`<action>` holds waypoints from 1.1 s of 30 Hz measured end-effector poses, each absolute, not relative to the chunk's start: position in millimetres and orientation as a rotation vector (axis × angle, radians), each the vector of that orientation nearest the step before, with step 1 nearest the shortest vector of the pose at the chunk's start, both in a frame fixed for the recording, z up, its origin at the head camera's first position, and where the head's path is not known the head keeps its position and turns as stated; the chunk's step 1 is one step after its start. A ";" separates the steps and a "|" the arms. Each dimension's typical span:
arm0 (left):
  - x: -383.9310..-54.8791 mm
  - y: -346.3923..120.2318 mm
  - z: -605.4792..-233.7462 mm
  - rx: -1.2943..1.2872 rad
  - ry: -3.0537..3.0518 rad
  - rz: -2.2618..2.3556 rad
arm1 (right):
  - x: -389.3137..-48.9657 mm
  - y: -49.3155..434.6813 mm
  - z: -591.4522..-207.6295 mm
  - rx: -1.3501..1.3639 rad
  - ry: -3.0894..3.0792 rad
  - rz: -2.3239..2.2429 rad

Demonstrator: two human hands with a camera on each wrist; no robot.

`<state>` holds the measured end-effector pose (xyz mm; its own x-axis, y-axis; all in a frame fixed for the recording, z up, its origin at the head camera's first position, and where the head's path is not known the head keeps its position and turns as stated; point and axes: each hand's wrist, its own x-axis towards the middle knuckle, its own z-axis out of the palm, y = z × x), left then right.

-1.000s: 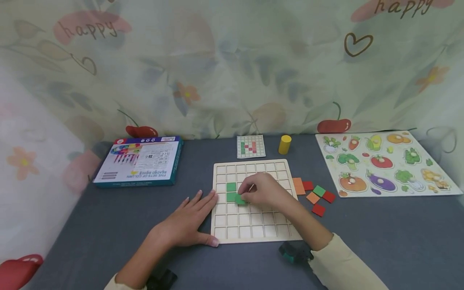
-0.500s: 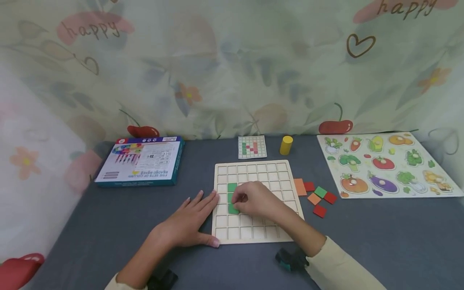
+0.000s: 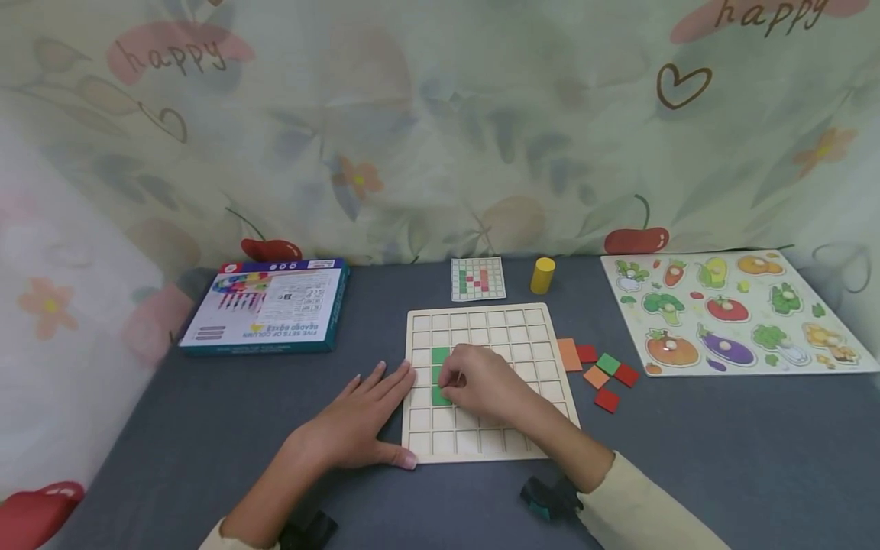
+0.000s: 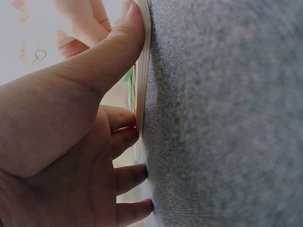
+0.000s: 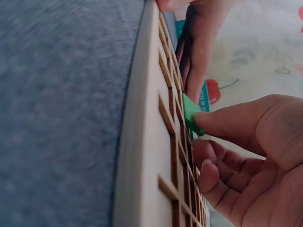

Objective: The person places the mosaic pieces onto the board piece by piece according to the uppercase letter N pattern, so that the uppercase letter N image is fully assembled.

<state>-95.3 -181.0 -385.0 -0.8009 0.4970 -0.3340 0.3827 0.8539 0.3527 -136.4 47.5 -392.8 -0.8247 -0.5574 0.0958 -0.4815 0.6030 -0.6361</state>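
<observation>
A square wooden grid board [image 3: 443,443] lies on the dark cloth. My right hand [image 3: 484,386] is over its left part, thumb and fingers pinching a green square tile [image 5: 189,113] that stands slightly tilted against the grid in the right wrist view. Just above it in the same column sit two more green tiles [image 3: 440,356], the lower one partly behind my fingers. With fingers spread, my left hand [image 3: 347,428] rests at the board's left edge; its thumb touches the lower left corner, and in the left wrist view its thumb [image 4: 120,45] lies along the board's side.
Loose orange, red and green tiles [image 3: 606,364] lie right of the board. Behind it are a small pattern card [image 3: 491,293] and a yellow cylinder [image 3: 542,276]. A vegetable picture board [image 3: 687,299] lies at the right, a flat box [image 3: 292,309] at the left.
My right hand has moved left and slightly down with the green tile, from the neighbouring column to below the two green tiles. In the last half second it barely moves. The left hand stays put.
</observation>
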 end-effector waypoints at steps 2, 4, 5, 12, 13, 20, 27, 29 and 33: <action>-95.3 -181.1 -385.1 0.651 2.608 0.377 | -134.9 47.8 -394.1 -0.889 2.729 -0.996; -95.4 -181.4 -385.2 0.649 2.608 0.380 | -133.8 48.5 -395.5 -0.897 2.738 -0.990; -95.4 -181.5 -385.4 0.648 2.609 0.381 | -133.3 49.0 -396.1 -0.903 2.742 -0.993; -95.0 -182.5 -386.6 0.652 2.609 0.391 | -134.0 55.8 -398.2 -0.892 2.730 -1.034; -95.0 -182.4 -386.8 0.651 2.607 0.389 | -134.1 58.4 -398.0 -0.874 2.726 -1.037; -95.2 -181.4 -386.6 0.642 2.608 0.373 | -135.6 96.9 -395.6 -0.696 2.745 -1.082; -95.1 -182.3 -385.3 0.650 2.603 0.383 | -136.6 155.3 -394.4 -0.563 2.858 -1.088; -95.1 -182.7 -385.0 0.651 2.599 0.389 | -136.9 173.4 -392.9 -0.531 2.898 -1.051; -95.6 -182.3 -385.3 0.655 2.595 0.392 | -139.5 207.9 -390.4 -0.409 2.928 -0.952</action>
<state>-95.6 -182.3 -385.3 -0.7945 0.5043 -0.3384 0.3817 0.8481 0.3675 -139.5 207.9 -390.4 -0.9646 -0.2593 0.0475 -0.2376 0.7774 -0.5825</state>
